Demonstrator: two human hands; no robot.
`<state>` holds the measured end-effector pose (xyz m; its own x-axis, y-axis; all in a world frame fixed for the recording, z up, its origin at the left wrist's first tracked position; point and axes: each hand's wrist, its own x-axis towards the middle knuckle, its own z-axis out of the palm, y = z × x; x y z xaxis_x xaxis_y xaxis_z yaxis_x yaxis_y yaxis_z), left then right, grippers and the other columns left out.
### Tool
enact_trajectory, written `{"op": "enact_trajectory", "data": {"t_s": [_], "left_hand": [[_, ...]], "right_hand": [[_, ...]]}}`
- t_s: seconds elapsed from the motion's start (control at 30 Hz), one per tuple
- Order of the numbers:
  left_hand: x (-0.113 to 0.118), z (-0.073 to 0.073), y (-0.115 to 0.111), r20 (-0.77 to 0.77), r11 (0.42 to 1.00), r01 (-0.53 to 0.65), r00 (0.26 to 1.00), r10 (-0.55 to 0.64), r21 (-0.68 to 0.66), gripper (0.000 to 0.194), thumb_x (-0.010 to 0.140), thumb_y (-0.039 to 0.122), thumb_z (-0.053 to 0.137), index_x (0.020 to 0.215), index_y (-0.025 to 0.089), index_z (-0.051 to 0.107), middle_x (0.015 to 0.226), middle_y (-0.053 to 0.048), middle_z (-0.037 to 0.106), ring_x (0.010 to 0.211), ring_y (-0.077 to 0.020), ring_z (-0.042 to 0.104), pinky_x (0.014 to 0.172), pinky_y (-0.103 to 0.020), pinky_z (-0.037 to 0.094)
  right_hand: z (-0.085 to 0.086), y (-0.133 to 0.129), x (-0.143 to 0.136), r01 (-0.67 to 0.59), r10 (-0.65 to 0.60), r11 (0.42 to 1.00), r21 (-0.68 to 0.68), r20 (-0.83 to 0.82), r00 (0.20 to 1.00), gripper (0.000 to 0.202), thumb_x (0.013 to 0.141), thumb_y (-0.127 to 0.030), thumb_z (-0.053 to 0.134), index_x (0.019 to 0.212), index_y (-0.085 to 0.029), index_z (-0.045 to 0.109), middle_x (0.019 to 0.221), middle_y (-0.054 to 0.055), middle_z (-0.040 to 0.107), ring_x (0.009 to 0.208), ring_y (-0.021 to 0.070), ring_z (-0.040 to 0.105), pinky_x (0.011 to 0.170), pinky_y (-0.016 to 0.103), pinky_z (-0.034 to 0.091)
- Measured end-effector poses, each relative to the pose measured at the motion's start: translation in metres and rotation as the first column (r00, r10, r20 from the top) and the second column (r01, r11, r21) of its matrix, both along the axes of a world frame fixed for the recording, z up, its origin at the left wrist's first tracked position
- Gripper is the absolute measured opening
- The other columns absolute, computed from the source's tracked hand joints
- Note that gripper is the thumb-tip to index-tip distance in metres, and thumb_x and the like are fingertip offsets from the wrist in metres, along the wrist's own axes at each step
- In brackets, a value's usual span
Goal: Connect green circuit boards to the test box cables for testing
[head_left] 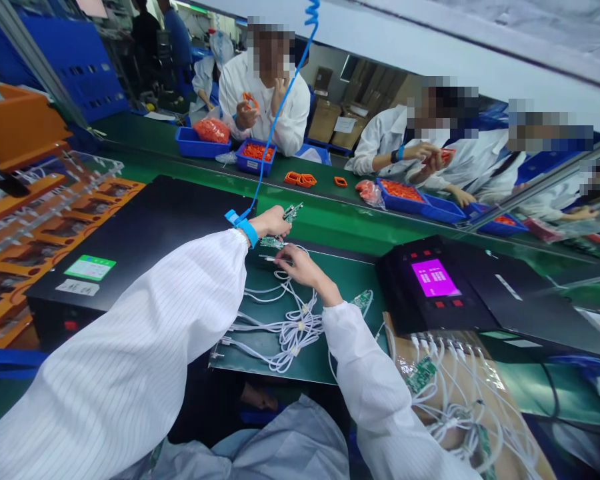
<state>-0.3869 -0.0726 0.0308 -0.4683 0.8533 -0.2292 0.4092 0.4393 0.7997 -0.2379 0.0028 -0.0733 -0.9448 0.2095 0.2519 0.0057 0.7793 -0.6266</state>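
Observation:
My left hand (pixel 271 223), with a blue wrist strap (pixel 243 228) and coiled cord, is closed around green circuit boards (pixel 293 212) that stick out past its fingers. Just below and right of it, my right hand (pixel 300 265) pinches a thin white cable end (pixel 268 258). Another green board (pixel 272 243) shows between the two hands. Under them, bundled white cables (pixel 297 327) lie on the green mat (pixel 260 363). One more board (pixel 363 300) rests beside my right sleeve.
A black box (pixel 150 227) stands left, a black device with a purple screen (pixel 435 277) right. White cables and a board (pixel 420 375) lie on cardboard at lower right. Across the bench, people handle orange parts near blue bins (pixel 255 157). Orange fixtures (pixel 45 247) stand far left.

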Motion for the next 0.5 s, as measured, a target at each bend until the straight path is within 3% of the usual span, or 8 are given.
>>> {"op": "enact_trajectory", "data": {"t_s": [0.1, 0.2, 0.3, 0.4, 0.5], "left_hand": [[-0.006, -0.002, -0.001, -0.141, 0.996, 0.011, 0.990, -0.023, -0.088, 0.013, 0.084, 0.011, 0.071, 0.077, 0.015, 0.061, 0.071, -0.007, 0.071, 0.070, -0.0199, 0.069, 0.065, -0.027, 0.050], [-0.009, -0.003, -0.002, -0.166, 0.987, 0.126, 0.976, -0.141, -0.095, 0.016, 0.085, 0.016, 0.073, 0.073, 0.016, 0.062, 0.069, -0.005, 0.069, 0.067, -0.0174, 0.065, 0.062, -0.026, 0.045], [-0.011, -0.003, -0.002, -0.266, 0.974, 0.220, 0.937, -0.226, -0.055, 0.027, 0.079, 0.027, 0.082, 0.065, 0.017, 0.061, 0.061, -0.001, 0.060, 0.061, -0.0155, 0.054, 0.057, -0.029, 0.035], [-0.013, -0.003, -0.001, -0.306, 0.969, 0.248, 0.921, -0.242, -0.022, 0.039, 0.072, 0.033, 0.087, 0.059, 0.019, 0.053, 0.057, 0.002, 0.050, 0.057, -0.0143, 0.044, 0.057, -0.031, 0.028], [-0.015, -0.003, -0.001, -0.284, 0.958, 0.285, 0.920, -0.270, 0.013, 0.037, 0.070, 0.034, 0.086, 0.060, 0.019, 0.054, 0.060, 0.003, 0.048, 0.059, -0.0139, 0.043, 0.059, -0.031, 0.027]], "right_hand": [[0.006, 0.011, 0.016, 0.138, -0.182, 0.963, -0.232, -0.181, 0.967, 0.019, 0.095, -0.038, 0.064, 0.101, -0.020, 0.068, 0.099, 0.006, 0.069, 0.087, 0.0188, 0.064, 0.083, 0.032, 0.050], [0.011, 0.024, 0.028, 0.298, -0.425, 0.870, -0.393, -0.289, 0.858, 0.028, 0.095, -0.046, 0.061, 0.106, -0.020, 0.068, 0.098, 0.005, 0.071, 0.081, 0.0176, 0.062, 0.078, 0.032, 0.050], [0.016, 0.037, 0.035, 0.407, -0.531, 0.826, -0.389, -0.299, 0.793, 0.034, 0.094, -0.051, 0.060, 0.102, -0.020, 0.071, 0.093, 0.005, 0.072, 0.077, 0.0179, 0.060, 0.075, 0.032, 0.049], [0.019, 0.042, 0.040, 0.440, -0.536, 0.829, -0.345, -0.267, 0.801, 0.038, 0.093, -0.053, 0.059, 0.101, -0.019, 0.073, 0.096, 0.008, 0.075, 0.078, 0.0191, 0.061, 0.075, 0.033, 0.048], [0.020, 0.039, 0.041, 0.453, -0.521, 0.846, -0.282, -0.251, 0.816, 0.038, 0.093, -0.052, 0.058, 0.100, -0.018, 0.075, 0.101, 0.010, 0.076, 0.084, 0.0212, 0.064, 0.077, 0.034, 0.050]]}}
